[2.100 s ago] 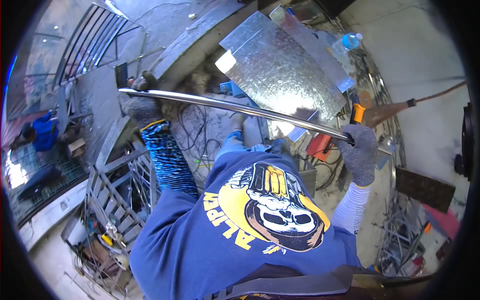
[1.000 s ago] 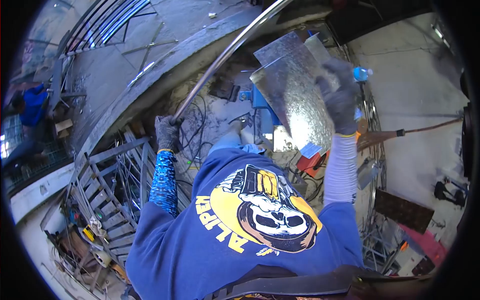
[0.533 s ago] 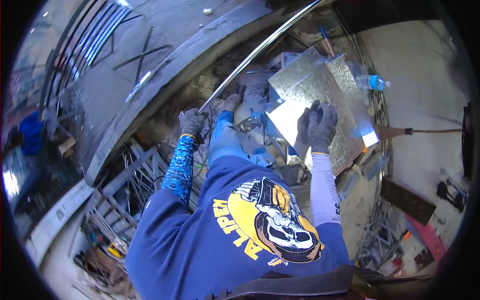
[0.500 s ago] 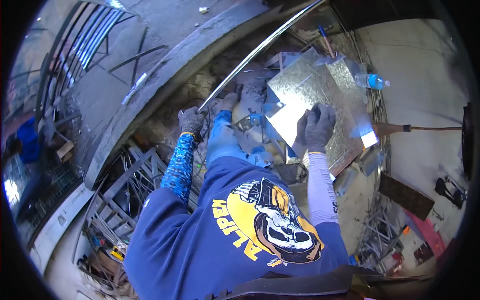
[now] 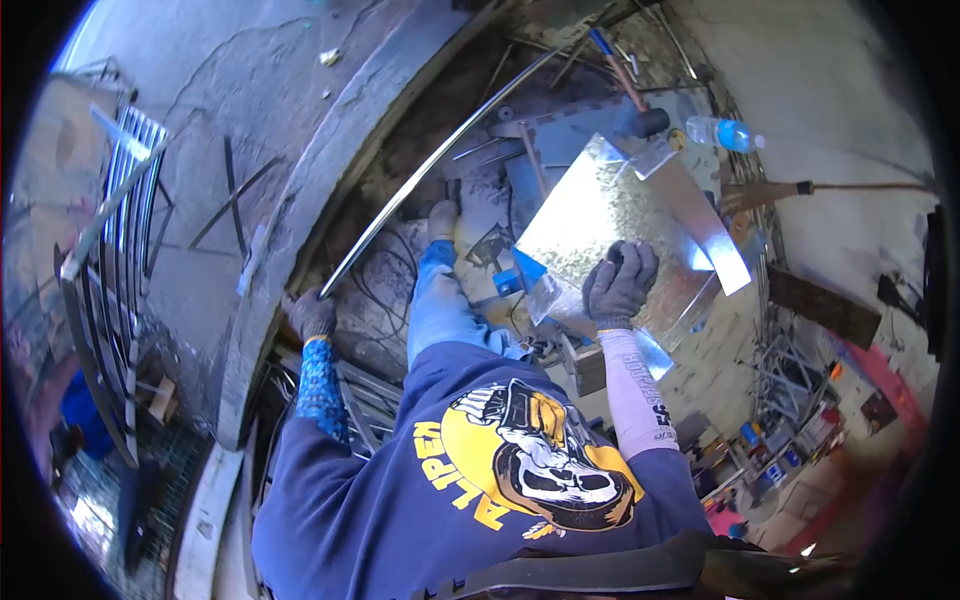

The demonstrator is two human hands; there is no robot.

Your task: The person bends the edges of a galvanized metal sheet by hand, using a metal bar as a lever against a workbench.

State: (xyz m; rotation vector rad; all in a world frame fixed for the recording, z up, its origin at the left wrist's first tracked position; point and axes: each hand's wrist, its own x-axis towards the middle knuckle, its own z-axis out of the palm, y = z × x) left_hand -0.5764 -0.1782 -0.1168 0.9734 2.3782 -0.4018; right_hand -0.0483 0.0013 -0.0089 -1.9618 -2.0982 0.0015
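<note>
My left hand point(image 5: 312, 314), in a dark grey knit glove, is closed around the near end of a long shiny metal tube point(image 5: 428, 168), which slants away to the upper right. Gloved likewise, my right hand point(image 5: 622, 285) has its fingers curled at the near side of a bent piece of galvanized sheet metal point(image 5: 590, 205) with turned-up edges. Its fingertips appear to grip the sheet, though the contact is partly hidden. Just beyond the sheet lies a hammer point(image 5: 640, 112) with a dark head and a blue-ended handle.
A water bottle point(image 5: 725, 133) and a broom point(image 5: 770, 193) lie at the right. A raised concrete edge point(image 5: 330, 130) curves along my left. Metal bars and a grille point(image 5: 135, 170) are beyond it. Cables point(image 5: 385, 265) lie on the floor near my foot.
My left hand has moved left and down with the tube. The sheet metal has shifted and turned with my right hand, uncovering the hammer head. My view has turned too.
</note>
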